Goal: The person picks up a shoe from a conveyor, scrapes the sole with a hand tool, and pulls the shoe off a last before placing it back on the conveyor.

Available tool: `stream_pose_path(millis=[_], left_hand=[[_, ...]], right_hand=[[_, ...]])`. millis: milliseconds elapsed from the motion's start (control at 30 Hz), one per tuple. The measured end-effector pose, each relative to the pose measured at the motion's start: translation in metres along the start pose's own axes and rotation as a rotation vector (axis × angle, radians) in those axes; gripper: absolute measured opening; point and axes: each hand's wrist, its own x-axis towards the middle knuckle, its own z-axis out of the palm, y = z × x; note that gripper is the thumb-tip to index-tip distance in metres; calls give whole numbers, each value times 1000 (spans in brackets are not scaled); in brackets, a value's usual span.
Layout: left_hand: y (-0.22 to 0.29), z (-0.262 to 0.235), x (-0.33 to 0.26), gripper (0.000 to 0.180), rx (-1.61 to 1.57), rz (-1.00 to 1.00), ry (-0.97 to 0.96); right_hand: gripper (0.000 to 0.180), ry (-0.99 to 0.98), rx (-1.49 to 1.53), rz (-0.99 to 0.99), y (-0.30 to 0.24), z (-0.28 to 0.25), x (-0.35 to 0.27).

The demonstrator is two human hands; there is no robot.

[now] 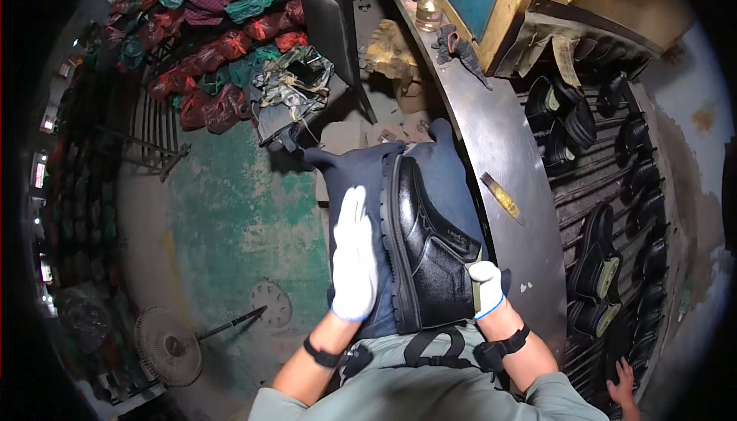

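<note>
A black leather boot (436, 275) with a thick ridged sole lies on its side across my lap, toe pointing away from me. My left hand (355, 264), in a white glove, is held flat beside the sole with its fingers stretched out and together. Whether it touches the sole I cannot tell. At the boot's top opening, my right hand (487, 286), also gloved in white, is closed on the pale-lined edge. Blue cloth (361, 166) covers my legs under the boot.
To the right runs a metal bench (530, 229) with a yellow-handled tool (501, 196) and a clear bottle (429, 14). Beyond it, black shoes (595, 252) stand on a rack, near another person's hand (622, 383). A fan (170, 346) and bagged bundles (223, 106) are left.
</note>
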Motion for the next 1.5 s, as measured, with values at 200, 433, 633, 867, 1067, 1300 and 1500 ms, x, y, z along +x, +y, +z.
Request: stream_pose_path(millis=[200,433,633,867,1067,1300,1500], left_hand=[[-27,16,15,61,251,-20,-168],[-31,-36,-22,85,-660,-868,-262],[-36,-43,-24,46,-514,-929,-40],[-39,-43,-23,45,-673,-946,14],[-40,-37,-16,58,-634,-868,-15],[-43,-33,-18,77,-244,-363,-34],[50,23,48,92,730,237,-456]], right_hand=[[77,172,-608,-176,5,90,-1],[62,255,-941,-284,2,132,-11],[47,291,-972,-306,-6,101,26],[47,245,-916,-261,0,93,45],[92,196,-1742,-296,26,74,43],[122,-42,-1549,-485,-13,115,53],[130,-370,-2140,-558,-10,145,41]])
